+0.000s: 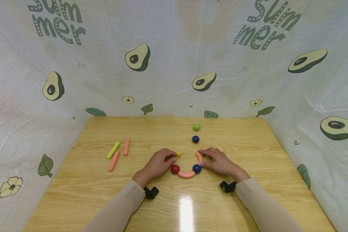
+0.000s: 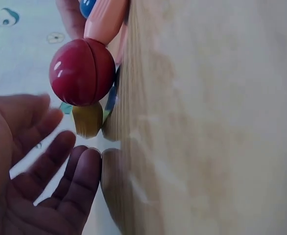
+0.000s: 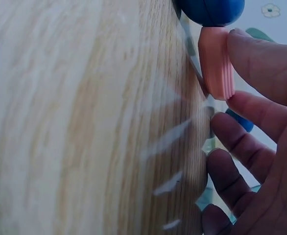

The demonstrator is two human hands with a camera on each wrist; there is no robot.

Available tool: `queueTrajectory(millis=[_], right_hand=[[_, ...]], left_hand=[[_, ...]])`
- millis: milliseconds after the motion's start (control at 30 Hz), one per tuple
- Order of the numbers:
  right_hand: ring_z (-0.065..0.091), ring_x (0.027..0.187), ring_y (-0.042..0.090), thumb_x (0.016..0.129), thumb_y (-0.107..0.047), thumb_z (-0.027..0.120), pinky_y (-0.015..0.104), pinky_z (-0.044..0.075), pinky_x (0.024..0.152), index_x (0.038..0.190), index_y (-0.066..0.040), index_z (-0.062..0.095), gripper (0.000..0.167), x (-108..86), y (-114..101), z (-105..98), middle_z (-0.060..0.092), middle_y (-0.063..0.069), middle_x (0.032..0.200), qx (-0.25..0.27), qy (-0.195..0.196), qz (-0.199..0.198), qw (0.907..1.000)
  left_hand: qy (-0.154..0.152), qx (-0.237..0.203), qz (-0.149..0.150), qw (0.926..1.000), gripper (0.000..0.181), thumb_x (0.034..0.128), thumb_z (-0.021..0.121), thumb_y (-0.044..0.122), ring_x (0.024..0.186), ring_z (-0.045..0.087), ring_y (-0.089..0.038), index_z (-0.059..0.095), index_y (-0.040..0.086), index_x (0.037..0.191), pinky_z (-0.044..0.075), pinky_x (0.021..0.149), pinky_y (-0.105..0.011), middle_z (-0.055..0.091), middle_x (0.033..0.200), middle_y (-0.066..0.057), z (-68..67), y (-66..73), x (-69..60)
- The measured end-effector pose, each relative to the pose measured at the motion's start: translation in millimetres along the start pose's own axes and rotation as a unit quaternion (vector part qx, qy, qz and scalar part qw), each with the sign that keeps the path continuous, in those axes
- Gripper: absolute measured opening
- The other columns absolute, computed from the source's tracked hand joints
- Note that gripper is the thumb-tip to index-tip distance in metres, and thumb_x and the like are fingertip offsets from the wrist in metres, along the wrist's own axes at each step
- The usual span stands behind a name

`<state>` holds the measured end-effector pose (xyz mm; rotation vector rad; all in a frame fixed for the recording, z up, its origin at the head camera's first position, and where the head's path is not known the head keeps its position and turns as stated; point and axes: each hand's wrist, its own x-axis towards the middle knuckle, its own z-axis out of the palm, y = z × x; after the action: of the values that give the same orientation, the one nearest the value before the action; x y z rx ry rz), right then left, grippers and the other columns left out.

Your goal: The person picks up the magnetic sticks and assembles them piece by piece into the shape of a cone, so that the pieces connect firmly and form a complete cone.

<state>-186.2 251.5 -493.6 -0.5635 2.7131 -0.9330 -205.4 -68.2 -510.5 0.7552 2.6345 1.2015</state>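
Observation:
A chain of toy pieces lies on the table in a U shape: a yellow bar [image 1: 178,154], a red ball [image 1: 175,169], a curved pink bar [image 1: 186,174], a blue ball [image 1: 197,168] and a curved orange bar [image 1: 199,158]. My left hand [image 1: 160,162] is beside the yellow bar and red ball. Seen from the left wrist, its loosely bent fingers [image 2: 87,176] stand apart from the yellow bar's end. With thumb and forefinger my right hand [image 1: 218,161] holds the orange bar, whose end meets the blue ball in the right wrist view.
Beyond the chain sit another blue ball [image 1: 195,139] and a green ball [image 1: 196,127]. To the left lie a yellow-green bar [image 1: 113,150] and two straight pink bars, one nearer [image 1: 114,161] and one farther. A printed curtain [image 1: 168,96] surrounds the wooden table [image 1: 84,193].

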Motion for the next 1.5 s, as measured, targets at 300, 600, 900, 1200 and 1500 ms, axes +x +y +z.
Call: queueTrajectory(millis=[300,600,900,1200,1500], right_hand=[[0.05,0.134,0.034,0.103,-0.04,0.069,0.068,0.035,0.11,0.154,-0.02,0.056,0.056,1.8,-2,3,0.061,0.006,0.142,-0.012,-0.006,-0.001,0.9999],[0.051,0.13,0.031,0.106,-0.034,0.065,0.067,0.036,0.107,0.153,-0.023,0.058,0.05,3.4,-10,3,0.062,0.004,0.138,-0.009,-0.021,-0.008,0.9997],[0.053,0.127,0.028,0.108,-0.032,0.061,0.059,0.038,0.105,0.15,-0.024,0.061,0.043,6.4,-13,7,0.063,0.0,0.134,0.002,-0.023,-0.021,0.9995],[0.055,0.127,0.029,0.108,-0.036,0.062,0.062,0.038,0.105,0.149,-0.022,0.062,0.043,6.9,-14,14,0.067,-0.002,0.134,-0.011,0.01,-0.018,0.9997],[0.058,0.109,0.017,0.105,-0.036,0.066,0.044,0.039,0.093,0.139,-0.021,0.071,0.037,10.8,-17,23,0.07,-0.009,0.114,0.0,0.053,-0.007,0.9986]], left_hand=[[-0.002,0.031,-0.056,0.998,0.027,0.1022,0.072,0.026,0.092,0.063,-0.009,0.074,0.013,0.126,0.056,0.085,-0.032,0.071,0.103,0.004,2.8,5.8,15.5],[-0.005,0.048,-0.075,0.996,0.03,0.1018,0.071,0.027,0.094,0.062,-0.011,0.073,0.014,0.129,0.055,0.088,-0.035,0.071,0.107,0.003,5.5,11.0,19.9],[-0.009,0.072,-0.092,0.9931,0.027,0.1021,0.07,0.026,0.084,0.056,-0.012,0.074,0.014,0.126,0.05,0.08,-0.032,0.066,0.099,0.005,8.2,15.2,22.5],[-0.001,0.06,-0.099,0.9933,0.028,0.1004,0.072,0.026,0.089,0.059,-0.013,0.075,0.015,0.125,0.053,0.085,-0.035,0.068,0.103,0.003,7.1,15.2,19.0],[0.013,0.027,-0.085,0.9959,0.031,0.0982,0.077,0.031,0.096,0.069,-0.012,0.079,0.015,0.125,0.058,0.087,-0.036,0.077,0.109,0.002,5.2,2.9,19.4]])
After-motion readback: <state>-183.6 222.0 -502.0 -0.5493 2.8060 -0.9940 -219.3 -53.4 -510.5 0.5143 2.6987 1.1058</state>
